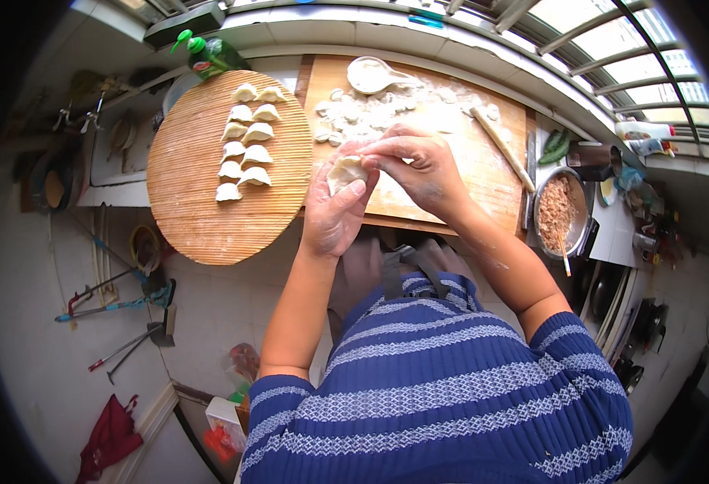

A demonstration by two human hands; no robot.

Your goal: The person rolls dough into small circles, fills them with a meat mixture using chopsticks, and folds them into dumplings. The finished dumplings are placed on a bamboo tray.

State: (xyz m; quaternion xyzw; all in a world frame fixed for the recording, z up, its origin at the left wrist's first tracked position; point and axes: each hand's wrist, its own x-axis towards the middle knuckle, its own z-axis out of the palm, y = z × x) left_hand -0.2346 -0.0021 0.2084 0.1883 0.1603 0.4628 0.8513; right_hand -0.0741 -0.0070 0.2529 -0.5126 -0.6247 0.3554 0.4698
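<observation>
A folded dumpling (347,172) rests in my left hand (331,221), its thumb lying along the near side. My right hand (418,166) pinches the dumpling's edge between thumb and fingertips. Both hands are dusted with flour and sit over the near left part of a wooden board (481,193). Left of them, a round slatted tray (191,175) bears two rows of shaped dumplings (256,154). Floured dough pieces (360,112) are scattered on the board beyond my hands. A thin rolling pin (502,148) lies at an angle on the board's right side.
A white scoop (371,75) with flour lies at the board's far edge. On the right stands a metal bowl of minced filling (555,209) with chopsticks (564,257). A green pump bottle (215,57) is behind the tray, and a sink (125,145) is farther left.
</observation>
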